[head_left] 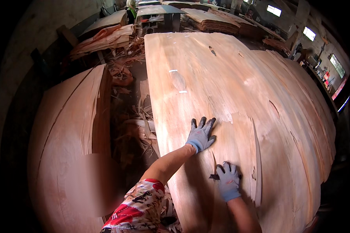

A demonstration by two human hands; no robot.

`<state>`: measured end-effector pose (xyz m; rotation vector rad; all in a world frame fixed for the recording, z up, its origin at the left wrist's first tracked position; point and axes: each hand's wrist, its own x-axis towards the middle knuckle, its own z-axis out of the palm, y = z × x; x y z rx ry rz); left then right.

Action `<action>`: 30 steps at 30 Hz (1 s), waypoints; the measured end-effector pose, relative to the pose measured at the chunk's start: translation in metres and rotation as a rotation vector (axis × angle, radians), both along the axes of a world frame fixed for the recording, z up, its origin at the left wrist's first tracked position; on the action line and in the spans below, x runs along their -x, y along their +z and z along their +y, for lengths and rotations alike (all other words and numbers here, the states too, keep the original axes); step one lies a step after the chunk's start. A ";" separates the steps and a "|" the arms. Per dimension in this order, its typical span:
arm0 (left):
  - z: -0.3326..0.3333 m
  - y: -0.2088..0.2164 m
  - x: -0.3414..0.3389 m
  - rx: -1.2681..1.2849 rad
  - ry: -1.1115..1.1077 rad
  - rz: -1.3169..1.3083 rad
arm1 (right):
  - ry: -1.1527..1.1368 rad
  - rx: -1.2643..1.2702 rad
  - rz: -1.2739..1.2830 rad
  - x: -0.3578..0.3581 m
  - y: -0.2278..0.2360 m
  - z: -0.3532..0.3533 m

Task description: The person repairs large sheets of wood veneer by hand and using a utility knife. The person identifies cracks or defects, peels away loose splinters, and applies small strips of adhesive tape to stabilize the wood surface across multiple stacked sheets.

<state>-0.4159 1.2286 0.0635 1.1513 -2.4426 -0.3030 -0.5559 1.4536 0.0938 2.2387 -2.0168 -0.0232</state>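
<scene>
A large pale wood veneer sheet (190,105) lies on top of a wide stack in front of me. My left hand (200,136), in a grey glove with dark fingertips, rests flat on it with the fingers spread. Nearer to me and to the right, my right hand (227,180), gloved alike, is closed over a dark flat tool (214,176). The tool's ends stick out on both sides of the hand; its middle is hidden, so its exact kind does not show. By the tool, a narrow split (214,157) runs in the veneer. A loose-edged veneer strip (256,167) lies right of my hands.
White tape pieces (182,91) border an oval patch (178,80) farther up the sheet. Another veneer stack (66,116) stands left, across a gap strewn with wood scraps (142,112). More stacks (210,19) and a person (131,7) are at the back. Shelving lines the right wall.
</scene>
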 end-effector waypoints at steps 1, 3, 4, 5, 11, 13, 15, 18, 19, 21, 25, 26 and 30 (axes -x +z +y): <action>0.000 0.002 0.000 -0.003 0.003 0.004 | -0.027 -0.004 -0.125 0.004 0.006 -0.003; -0.002 0.003 -0.002 -0.008 0.007 0.009 | -0.110 0.100 -0.329 0.009 0.015 -0.010; -0.002 0.002 -0.001 -0.015 0.007 0.012 | -0.206 0.072 -0.515 0.007 0.026 -0.013; -0.002 0.001 -0.002 -0.022 0.007 0.016 | -0.211 0.107 -0.607 0.009 0.028 -0.019; 0.001 0.009 -0.002 -0.040 0.011 0.009 | -0.431 -0.026 -1.196 0.027 0.008 -0.047; 0.000 0.006 -0.001 -0.037 0.015 0.010 | -0.542 -0.187 -1.541 0.026 0.015 -0.061; 0.000 0.005 0.000 -0.032 0.017 0.010 | -0.649 -0.236 -1.600 0.023 0.001 -0.074; -0.002 0.006 0.001 -0.023 0.011 0.010 | -0.618 -0.103 -1.539 0.011 -0.022 -0.077; -0.001 0.004 0.001 -0.025 0.011 0.014 | -0.603 -0.082 -1.502 0.009 -0.023 -0.076; -0.001 0.003 0.001 -0.028 0.009 0.016 | -0.585 -0.050 -1.461 0.006 -0.023 -0.076; -0.002 0.003 -0.004 -0.038 0.012 0.019 | -0.595 -0.231 -1.534 0.009 -0.005 -0.077; -0.002 0.004 -0.003 -0.040 0.008 0.024 | -0.559 -0.235 -1.557 0.015 -0.005 -0.075; -0.004 0.001 0.002 0.020 0.011 0.046 | -0.360 -0.082 -1.628 0.022 -0.002 -0.071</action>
